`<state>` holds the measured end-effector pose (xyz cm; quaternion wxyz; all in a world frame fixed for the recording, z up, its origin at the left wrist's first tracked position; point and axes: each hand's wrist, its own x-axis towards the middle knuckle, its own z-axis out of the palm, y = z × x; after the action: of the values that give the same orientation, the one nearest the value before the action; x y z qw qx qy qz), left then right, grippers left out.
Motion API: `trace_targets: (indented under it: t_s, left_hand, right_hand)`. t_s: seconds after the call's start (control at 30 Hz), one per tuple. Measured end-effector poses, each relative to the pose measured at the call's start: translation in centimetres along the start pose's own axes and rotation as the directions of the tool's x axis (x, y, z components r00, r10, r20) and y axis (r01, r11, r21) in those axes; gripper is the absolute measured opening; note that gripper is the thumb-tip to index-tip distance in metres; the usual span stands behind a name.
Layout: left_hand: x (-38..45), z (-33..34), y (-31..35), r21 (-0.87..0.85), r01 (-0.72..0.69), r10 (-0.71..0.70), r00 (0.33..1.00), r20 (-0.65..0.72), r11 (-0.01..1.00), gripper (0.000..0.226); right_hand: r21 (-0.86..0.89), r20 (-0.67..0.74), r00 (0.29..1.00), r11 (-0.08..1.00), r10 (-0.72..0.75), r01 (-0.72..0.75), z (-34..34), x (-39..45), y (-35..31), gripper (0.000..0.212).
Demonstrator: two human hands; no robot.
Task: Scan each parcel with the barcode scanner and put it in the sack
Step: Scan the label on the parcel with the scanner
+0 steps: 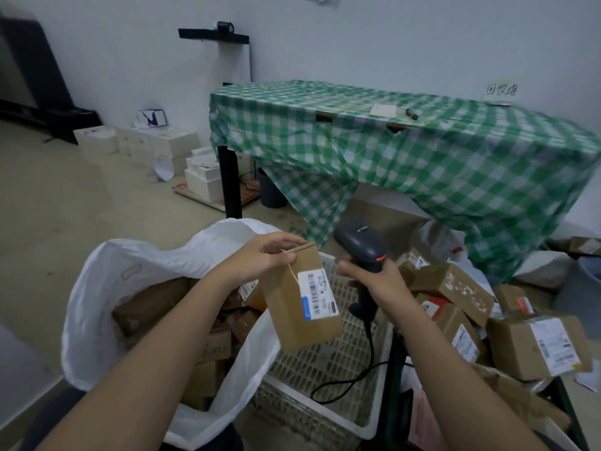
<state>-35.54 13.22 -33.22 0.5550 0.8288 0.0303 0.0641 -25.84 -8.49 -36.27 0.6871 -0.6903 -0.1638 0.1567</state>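
i note my left hand [260,253] pinching the parcel [300,299] by its top edge, hung over the gap between sack [97,288] and basket [325,369]. right hand [374,281] has its grip wrapped round the scanner [362,244]. green checked surface [422,141] stands behind. sack holds boxes; more parcels [487,320] piled right.

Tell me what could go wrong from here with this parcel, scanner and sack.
1. The left hand pinches the parcel only at its top edge, above the crate; a slip could land it there, not in the sack.
2. The scanner in the right hand seems aimed away from the label, so the scan may miss.
3. The cable trails across the crate and could snag.
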Motion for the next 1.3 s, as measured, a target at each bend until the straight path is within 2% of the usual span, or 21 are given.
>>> trace_targets:
  t_s: [0.1, 0.17, 0.27, 0.33, 0.4, 0.47, 0.57, 0.67, 0.77, 0.83, 0.93, 1.03, 1.1, 1.3]
  left_hand:
    - [0.6, -0.1, 0.3, 0.027, 0.005, -0.008, 0.994, 0.112, 1.000, 0.031]
    - [0.9, 0.1, 0.0, 0.049, 0.009, -0.013, 0.997, 0.081, 0.999, 0.026]
    - [0.8, 1.3, -0.5, 0.060, 0.016, -0.005, 0.985, -0.172, 0.998, 0.039]
    - [0.4, 1.8, -1.0, -0.025, 0.071, -0.075, 0.947, -0.312, 0.997, 0.056]
    - [-0.1, 2.0, -1.8, -0.117, 0.175, -0.202, 0.937, -0.285, 0.978, 0.066]
    - [-0.7, 2.1, -2.4, -0.113, 0.267, -0.285, 0.939, -0.194, 0.957, 0.067]
    - [-1.2, 2.1, -2.5, -0.114, 0.238, -0.255, 0.952, -0.168, 0.965, 0.054]
    - [-0.6, 1.4, -2.1, -0.088, 0.187, -0.205, 0.929, -0.308, 0.978, 0.038]
    - [0.1, 0.1, -2.1, -0.010, 0.158, -0.148, 0.896, -0.418, 0.987, 0.034]
    - [0.4, -1.0, -2.3, 0.054, 0.164, -0.123, 0.884, -0.452, 0.985, 0.031]
    - [1.0, -2.7, -2.7, 0.075, 0.207, -0.144, 0.857, -0.494, 0.975, 0.032]
    - [1.3, -4.1, -2.9, 0.106, 0.223, -0.138, 0.844, -0.518, 0.969, 0.034]
    - [1.3, -4.7, -3.1, 0.115, 0.215, -0.128, 0.850, -0.511, 0.970, 0.034]
    - [0.6, -5.2, -3.4, 0.111, 0.216, -0.129, 0.846, -0.517, 0.970, 0.037]
  right_hand:
    - [0.046, 0.114, 0.992, 0.997, 0.048, -0.054, 1.4, -0.6, 0.3, 0.013]
    - [0.115, 0.109, 0.992, 0.991, 0.057, -0.069, 2.1, -0.9, 0.6, 0.015]
    - [0.150, 0.005, 0.998, 0.987, 0.065, -0.065, 2.7, -0.7, 0.9, 0.018]
    - [0.225, -0.094, 0.989, 0.970, 0.116, -0.092, 3.1, -0.4, 0.8, 0.016]
    - [0.326, -0.202, 0.960, 0.937, 0.196, -0.123, 3.2, 0.3, 0.8, 0.010]
    - [0.408, -0.264, 0.933, 0.905, 0.244, -0.121, 3.3, 1.0, 0.7, 0.009]
    - [0.432, -0.265, 0.933, 0.895, 0.244, -0.111, 3.7, 1.8, 0.2, 0.011]
    - [0.296, -0.279, 0.941, 0.949, 0.191, -0.105, 4.1, 2.6, -0.4, 0.014]
    - [-0.006, -0.279, 0.959, 0.999, 0.049, -0.053, 4.2, 2.9, -0.4, 0.016]
    - [-0.177, -0.200, 0.980, 0.984, -0.017, -0.019, 4.2, 2.2, -0.5, 0.016]
    - [-0.395, -0.048, 0.997, 0.918, -0.069, 0.044, 4.2, 0.8, -0.5, 0.018]
    - [-0.652, 0.093, 0.992, 0.749, -0.082, 0.123, 4.3, -0.4, -0.7, 0.019]
    - [-0.728, 0.163, 0.985, 0.666, -0.063, 0.163, 4.4, -0.9, -0.7, 0.020]
    - [-0.755, 0.198, 0.980, 0.635, -0.020, 0.165, 4.9, -1.8, -0.6, 0.023]
